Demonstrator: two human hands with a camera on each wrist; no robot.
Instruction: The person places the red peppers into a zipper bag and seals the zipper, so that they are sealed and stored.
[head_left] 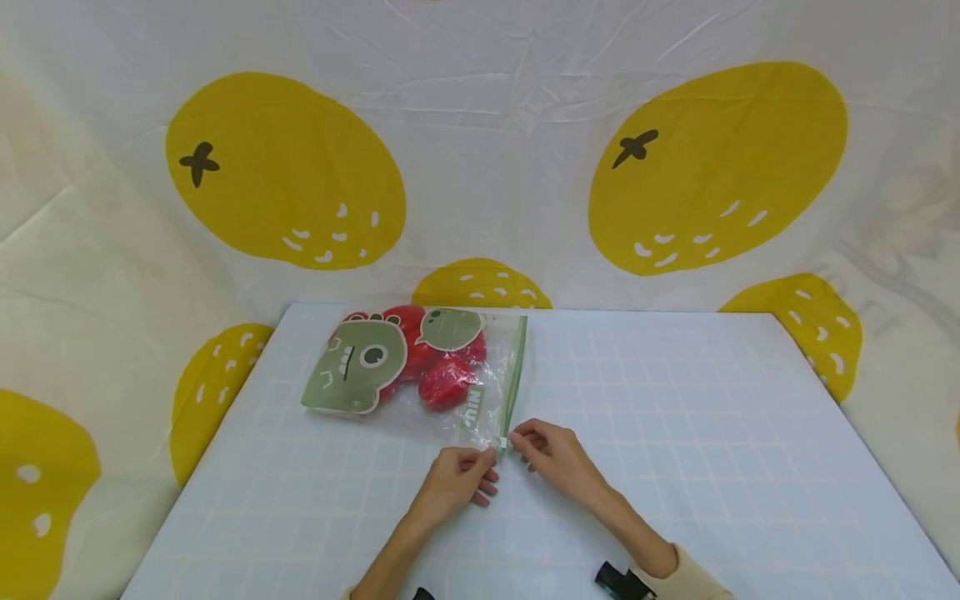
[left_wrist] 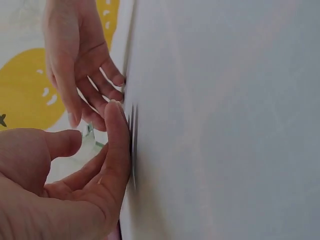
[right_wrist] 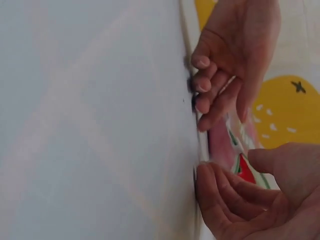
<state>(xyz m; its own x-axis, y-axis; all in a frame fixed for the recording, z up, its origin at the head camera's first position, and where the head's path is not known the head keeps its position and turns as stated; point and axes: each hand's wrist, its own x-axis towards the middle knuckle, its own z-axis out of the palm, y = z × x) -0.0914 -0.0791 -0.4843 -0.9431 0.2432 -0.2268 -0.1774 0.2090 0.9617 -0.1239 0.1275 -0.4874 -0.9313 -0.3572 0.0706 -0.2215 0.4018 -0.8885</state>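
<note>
A clear zip bag [head_left: 405,421] with a green cartoon monster face and green edging lies flat on the table, with red contents [head_left: 446,383] inside. A small pale slider [head_left: 503,442] sits at the near end of its green zip strip [head_left: 517,367]. My left hand [head_left: 453,479] is at the bag's near right corner, thumb and fingers apart in the left wrist view. Just right of the slider is my right hand [head_left: 558,458], its fingers bent loosely. A gap shows between its thumb and fingers [right_wrist: 212,200]. Contact with the bag is unclear.
The table [head_left: 675,400] has a pale checked cover and ends at a back edge against a hanging cloth [head_left: 495,192] printed with yellow fruit. A black wrist device [head_left: 622,581] sits by the right sleeve [head_left: 682,575].
</note>
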